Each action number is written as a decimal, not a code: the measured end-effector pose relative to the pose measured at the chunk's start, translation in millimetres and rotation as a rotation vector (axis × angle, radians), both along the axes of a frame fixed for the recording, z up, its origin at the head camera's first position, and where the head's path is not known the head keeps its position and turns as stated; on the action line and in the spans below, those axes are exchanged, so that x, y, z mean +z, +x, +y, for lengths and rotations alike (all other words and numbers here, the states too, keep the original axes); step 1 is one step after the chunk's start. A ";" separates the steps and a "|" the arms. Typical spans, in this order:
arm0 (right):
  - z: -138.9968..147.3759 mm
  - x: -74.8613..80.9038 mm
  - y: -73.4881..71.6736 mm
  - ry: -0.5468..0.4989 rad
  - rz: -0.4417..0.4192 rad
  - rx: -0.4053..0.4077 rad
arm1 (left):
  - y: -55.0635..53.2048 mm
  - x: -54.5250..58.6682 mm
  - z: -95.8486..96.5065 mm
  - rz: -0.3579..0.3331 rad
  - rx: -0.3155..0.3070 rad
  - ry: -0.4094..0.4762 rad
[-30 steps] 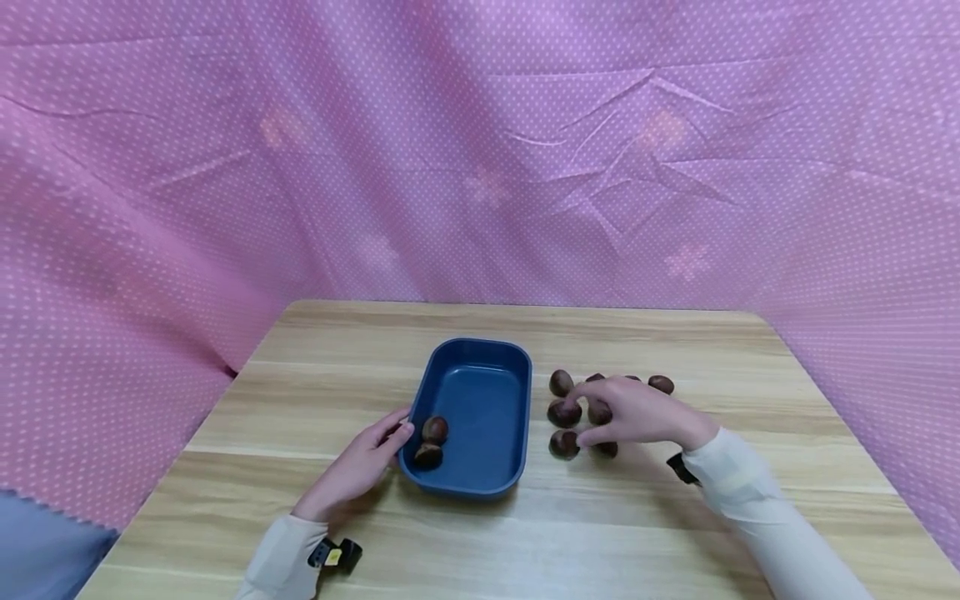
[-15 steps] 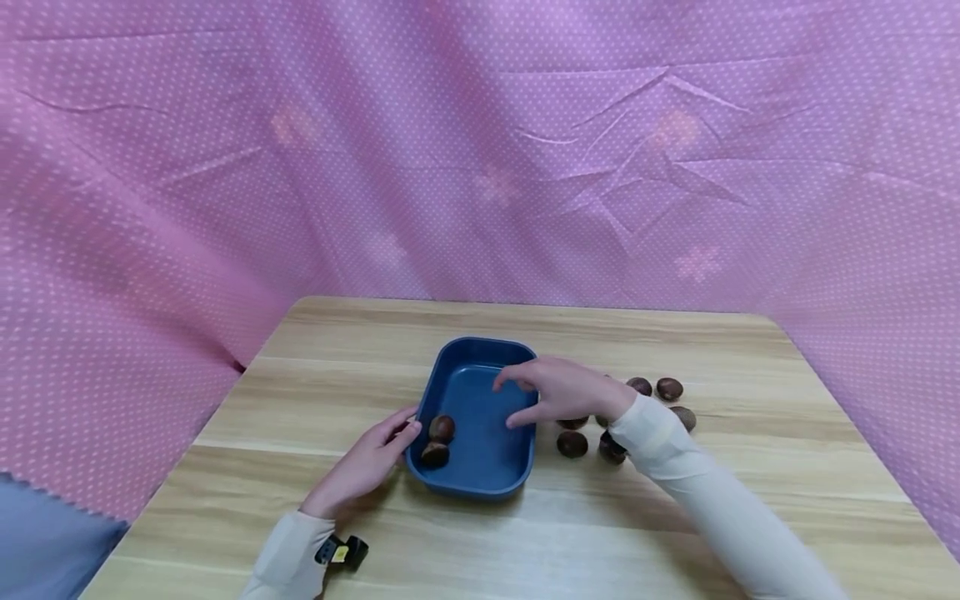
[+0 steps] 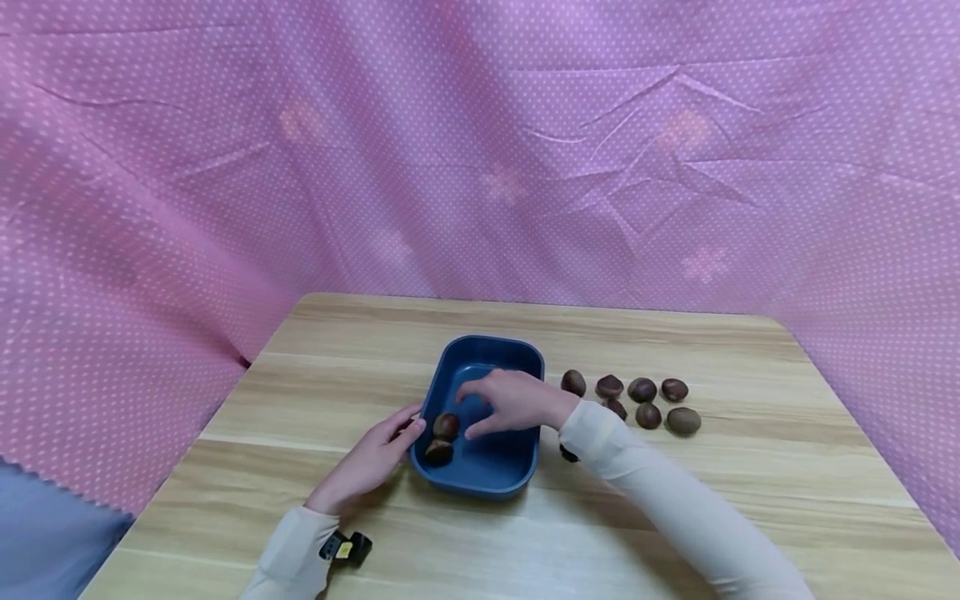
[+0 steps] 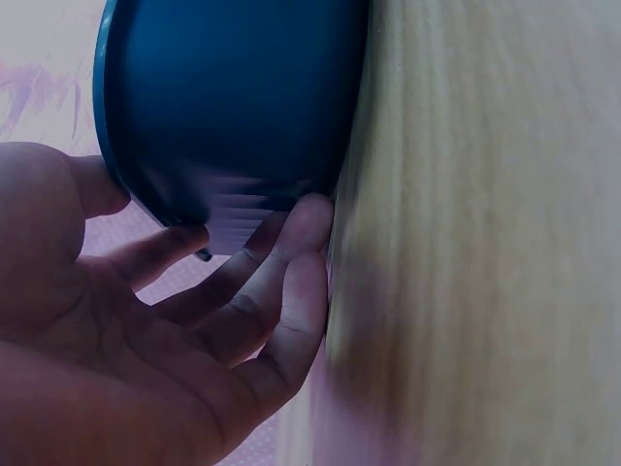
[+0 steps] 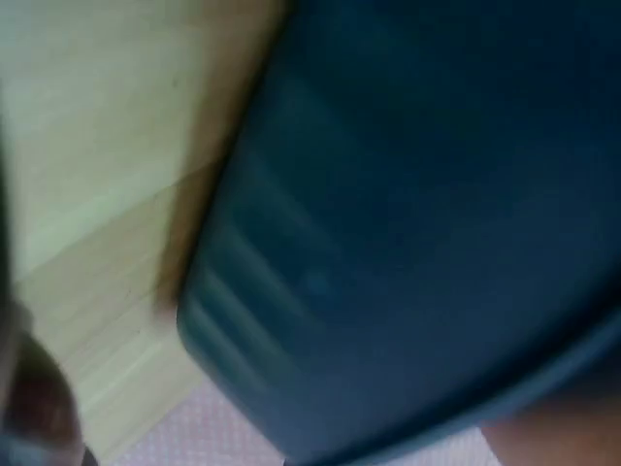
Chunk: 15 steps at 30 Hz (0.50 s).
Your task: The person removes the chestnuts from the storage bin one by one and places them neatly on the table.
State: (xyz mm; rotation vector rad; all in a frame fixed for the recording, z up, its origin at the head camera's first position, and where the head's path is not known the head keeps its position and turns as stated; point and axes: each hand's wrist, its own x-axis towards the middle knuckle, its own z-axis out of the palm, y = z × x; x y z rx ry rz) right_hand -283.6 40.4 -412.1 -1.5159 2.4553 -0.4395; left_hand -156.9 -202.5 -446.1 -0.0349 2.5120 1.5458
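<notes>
A deep blue rectangular box [image 3: 480,487] stands mid-table in the head view. Two brown chestnuts [image 3: 446,427] lie touching in its near left corner. My left hand [image 3: 371,458] grips the box's left side, thumb at the rim and fingers against the outer wall [image 4: 233,116]. Over the box floor, my right hand [image 3: 513,402] reaches in across the right rim. Its thumb and forefinger are spread apart just right of the two chestnuts, and nothing shows between them. The right wrist view is blurred and mostly filled by the box's outer wall [image 5: 388,243].
Several loose chestnuts [image 3: 642,389] lie in rough rows on the wooden table [image 3: 360,333], right of the box. My right forearm and sleeve [image 3: 660,500] pass in front of that area and may hide others. A pink dotted cloth [image 3: 480,167] hangs behind and beside the table.
My right hand has moved left from above the loose chestnuts, over the right rim and into the box. The left hand keeps its hold on the box. The head view has shifted slightly.
</notes>
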 end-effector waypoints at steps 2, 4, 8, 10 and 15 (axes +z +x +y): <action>-5.8 -2.6 0.4 0.015 0.002 -0.001 | -0.2 0.5 -0.6 0.012 -0.013 0.004; -11.3 -4.9 1.1 0.039 0.013 0.000 | -0.6 0.8 -1.1 0.024 -0.023 0.004; -19.9 -9.1 3.4 0.080 0.030 0.006 | -1.0 0.6 -1.1 0.026 -0.024 0.000; -22.9 -10.8 4.5 0.081 0.030 0.012 | -1.2 0.7 -0.9 0.025 -0.025 -0.003; -30.5 -15.2 5.6 0.073 0.047 0.021 | -1.6 0.4 -1.2 0.025 -0.029 -0.006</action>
